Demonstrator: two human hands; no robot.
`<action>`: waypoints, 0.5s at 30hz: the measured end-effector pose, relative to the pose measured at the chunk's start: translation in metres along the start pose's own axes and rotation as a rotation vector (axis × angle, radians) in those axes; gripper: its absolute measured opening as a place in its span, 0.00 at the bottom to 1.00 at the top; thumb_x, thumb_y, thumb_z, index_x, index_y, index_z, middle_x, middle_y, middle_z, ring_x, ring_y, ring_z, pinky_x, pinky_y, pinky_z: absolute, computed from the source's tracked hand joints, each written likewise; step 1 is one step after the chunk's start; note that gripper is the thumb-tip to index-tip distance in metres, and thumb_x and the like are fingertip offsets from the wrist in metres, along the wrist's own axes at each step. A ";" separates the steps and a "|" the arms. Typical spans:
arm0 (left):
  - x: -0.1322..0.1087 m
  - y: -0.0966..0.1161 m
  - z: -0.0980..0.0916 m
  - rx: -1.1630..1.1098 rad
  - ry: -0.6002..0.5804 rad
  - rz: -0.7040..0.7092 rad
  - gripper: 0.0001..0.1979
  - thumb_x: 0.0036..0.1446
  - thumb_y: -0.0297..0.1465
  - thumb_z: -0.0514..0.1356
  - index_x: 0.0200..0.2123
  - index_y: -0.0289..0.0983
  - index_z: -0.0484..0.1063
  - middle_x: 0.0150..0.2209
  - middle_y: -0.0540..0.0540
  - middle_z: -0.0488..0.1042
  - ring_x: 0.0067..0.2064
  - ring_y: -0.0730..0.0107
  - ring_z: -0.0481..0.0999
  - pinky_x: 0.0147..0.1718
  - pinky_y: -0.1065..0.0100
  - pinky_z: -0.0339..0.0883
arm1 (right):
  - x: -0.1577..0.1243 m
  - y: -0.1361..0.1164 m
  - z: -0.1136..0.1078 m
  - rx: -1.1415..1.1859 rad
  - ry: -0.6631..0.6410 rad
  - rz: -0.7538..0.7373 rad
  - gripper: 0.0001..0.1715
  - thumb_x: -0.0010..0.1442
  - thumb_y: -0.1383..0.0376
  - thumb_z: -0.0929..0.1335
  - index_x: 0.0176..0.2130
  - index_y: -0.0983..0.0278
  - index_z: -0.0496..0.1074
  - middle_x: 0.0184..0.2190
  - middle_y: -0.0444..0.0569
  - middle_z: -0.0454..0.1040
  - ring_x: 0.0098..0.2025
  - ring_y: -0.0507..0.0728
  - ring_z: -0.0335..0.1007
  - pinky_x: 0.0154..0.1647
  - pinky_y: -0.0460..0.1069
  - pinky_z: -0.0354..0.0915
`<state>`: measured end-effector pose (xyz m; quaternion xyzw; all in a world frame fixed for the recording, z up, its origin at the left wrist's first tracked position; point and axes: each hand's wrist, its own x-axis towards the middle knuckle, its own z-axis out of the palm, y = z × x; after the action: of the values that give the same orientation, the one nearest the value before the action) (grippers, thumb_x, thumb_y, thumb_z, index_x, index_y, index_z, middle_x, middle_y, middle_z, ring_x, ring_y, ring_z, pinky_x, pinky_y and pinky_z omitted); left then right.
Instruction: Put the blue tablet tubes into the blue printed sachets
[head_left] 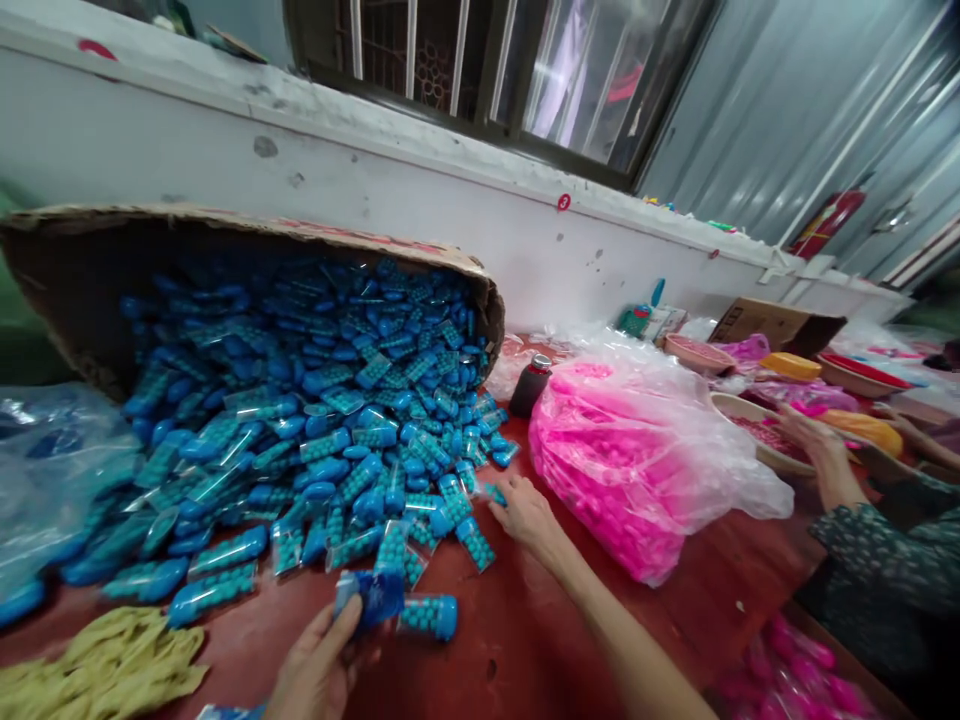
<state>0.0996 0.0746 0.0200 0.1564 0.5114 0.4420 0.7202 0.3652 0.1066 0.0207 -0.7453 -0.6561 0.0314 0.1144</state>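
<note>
Low in the view, my left hand [322, 650] is closed, thumb on top, around a blue printed packet [379, 598] that is partly blurred. Just right of it, a small clear bottle with a blue cap and teal balls [429, 617] lies on the red table. My right hand [529, 512] reaches to the right edge of a heap of such bottles [360, 430]. Its fingers pinch one small clear bottle of teal balls [491, 493], partly hidden by the fingertips. The heap spills from a cardboard box [495, 310] lying on its side.
A clear bag of pink items [607, 470] sits right of my right hand, beside a dark flask [531, 386]. Yellow gloves [105, 665] lie at lower left, near a plastic bag [60, 470]. At right, another person's hand [821, 450] works over a bowl [750, 435].
</note>
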 end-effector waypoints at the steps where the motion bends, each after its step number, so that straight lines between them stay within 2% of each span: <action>1: 0.001 0.002 0.012 -0.019 -0.011 0.050 0.18 0.30 0.34 0.69 0.29 0.36 0.71 0.28 0.47 0.76 0.28 0.66 0.74 0.25 0.67 0.67 | -0.005 -0.005 -0.006 0.011 -0.020 -0.035 0.11 0.55 0.63 0.64 0.38 0.64 0.72 0.34 0.53 0.72 0.38 0.58 0.66 0.37 0.48 0.57; 3: 0.003 0.003 0.033 -0.056 0.038 0.171 0.16 0.35 0.33 0.67 0.31 0.37 0.71 0.31 0.49 0.75 0.30 0.70 0.74 0.28 0.70 0.67 | -0.014 -0.021 -0.016 0.048 -0.064 -0.120 0.08 0.52 0.62 0.66 0.30 0.62 0.73 0.28 0.49 0.73 0.33 0.56 0.67 0.32 0.46 0.57; 5: 0.008 0.001 0.050 -0.063 0.058 0.290 0.13 0.39 0.35 0.64 0.31 0.37 0.70 0.28 0.51 0.74 0.28 0.73 0.72 0.29 0.71 0.66 | -0.023 -0.041 -0.023 0.095 -0.103 -0.205 0.06 0.48 0.61 0.68 0.25 0.61 0.73 0.23 0.45 0.73 0.27 0.54 0.66 0.27 0.45 0.55; 8: 0.015 -0.001 0.062 0.019 0.097 0.394 0.13 0.41 0.38 0.62 0.30 0.36 0.70 0.22 0.52 0.72 0.22 0.73 0.69 0.24 0.71 0.63 | -0.031 -0.077 -0.032 0.237 -0.133 -0.339 0.06 0.46 0.61 0.69 0.21 0.60 0.73 0.17 0.41 0.71 0.20 0.51 0.61 0.21 0.44 0.51; 11: 0.021 0.004 0.055 0.087 0.171 0.452 0.12 0.39 0.38 0.63 0.23 0.36 0.69 0.15 0.54 0.68 0.19 0.74 0.66 0.21 0.71 0.59 | -0.034 -0.112 -0.040 0.466 -0.144 -0.417 0.05 0.47 0.63 0.69 0.23 0.60 0.74 0.16 0.40 0.70 0.18 0.50 0.60 0.20 0.44 0.49; 15: 0.023 0.014 0.030 0.025 0.226 0.434 0.16 0.37 0.42 0.62 0.17 0.37 0.63 0.11 0.56 0.63 0.15 0.78 0.60 0.18 0.73 0.55 | -0.041 -0.147 -0.041 0.756 -0.192 -0.354 0.08 0.52 0.63 0.66 0.33 0.60 0.75 0.27 0.43 0.75 0.28 0.53 0.66 0.28 0.45 0.57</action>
<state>0.1209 0.1072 0.0285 0.2209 0.5485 0.5948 0.5446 0.2252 0.0780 0.0874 -0.5206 -0.7240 0.3188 0.3213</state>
